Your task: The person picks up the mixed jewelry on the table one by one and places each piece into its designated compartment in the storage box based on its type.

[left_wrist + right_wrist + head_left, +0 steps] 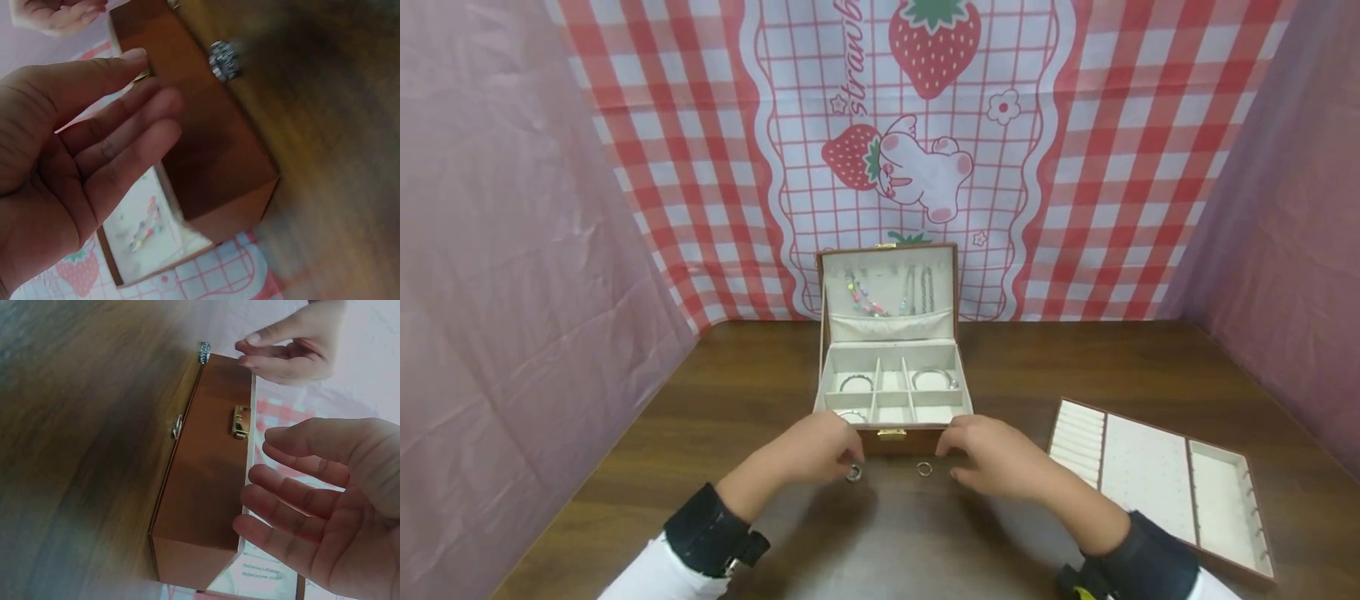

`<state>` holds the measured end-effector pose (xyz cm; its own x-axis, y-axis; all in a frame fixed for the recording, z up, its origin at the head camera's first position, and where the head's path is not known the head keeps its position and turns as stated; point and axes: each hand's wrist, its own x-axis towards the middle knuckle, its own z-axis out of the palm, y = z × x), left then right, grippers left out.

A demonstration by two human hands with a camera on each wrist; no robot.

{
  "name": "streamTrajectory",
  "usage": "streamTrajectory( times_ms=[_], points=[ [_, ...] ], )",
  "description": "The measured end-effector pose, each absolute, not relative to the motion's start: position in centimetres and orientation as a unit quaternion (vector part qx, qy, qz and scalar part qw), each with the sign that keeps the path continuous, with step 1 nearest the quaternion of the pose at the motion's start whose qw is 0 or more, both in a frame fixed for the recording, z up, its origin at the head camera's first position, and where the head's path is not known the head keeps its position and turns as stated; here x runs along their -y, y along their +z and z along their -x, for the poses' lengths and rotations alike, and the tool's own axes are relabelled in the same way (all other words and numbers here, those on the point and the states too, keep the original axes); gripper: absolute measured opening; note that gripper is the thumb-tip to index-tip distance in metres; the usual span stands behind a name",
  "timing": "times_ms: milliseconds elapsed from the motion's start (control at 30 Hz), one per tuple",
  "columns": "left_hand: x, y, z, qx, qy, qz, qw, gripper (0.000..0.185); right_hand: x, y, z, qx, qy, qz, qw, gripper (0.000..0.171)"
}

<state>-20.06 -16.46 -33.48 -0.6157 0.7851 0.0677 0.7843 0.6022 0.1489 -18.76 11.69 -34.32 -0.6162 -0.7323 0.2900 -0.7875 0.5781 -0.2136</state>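
A brown jewelry box (891, 442) stands with its lid up, its cream inside split into compartments. A patterned silver ring (224, 60) lies on the table by the box's front, near my left hand (818, 450). A thinner ring (924, 469) lies between the two hands, closer to my right hand (996, 458). Both hands hover over the box's front edge with loosely bent fingers, holding nothing. Bracelets (856, 383) and a bangle (932, 379) sit in the compartments. Necklaces (867, 300) hang inside the lid.
At the right lies a cream jewelry tray (1150, 467) with ring rolls, a flat panel and an open section. Behind the box hangs a red checked strawberry cloth (700, 150). Pink cloth (512, 250) hangs at both sides of the wooden table (700, 408).
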Motion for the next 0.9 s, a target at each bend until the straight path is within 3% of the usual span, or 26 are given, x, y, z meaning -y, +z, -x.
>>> streamTrajectory(
  times_ms=[267,533,900],
  points=[
    [15.0,-35.6,20.0,-0.885,-0.039,-0.464,-0.014,0.023,-11.8,-34.7,18.6,0.886,0.162,-0.430,0.064,0.021],
    [14.9,-35.6,20.1,-0.893,-0.046,-0.446,-0.021,0.015,-11.8,-34.7,18.6,0.884,0.168,-0.433,0.055,0.021],
    [14.0,-34.4,20.7,-0.872,0.034,-0.486,-0.053,0.008,-12.2,-34.6,18.9,0.877,0.184,-0.439,0.066,0.021]
  ],
)
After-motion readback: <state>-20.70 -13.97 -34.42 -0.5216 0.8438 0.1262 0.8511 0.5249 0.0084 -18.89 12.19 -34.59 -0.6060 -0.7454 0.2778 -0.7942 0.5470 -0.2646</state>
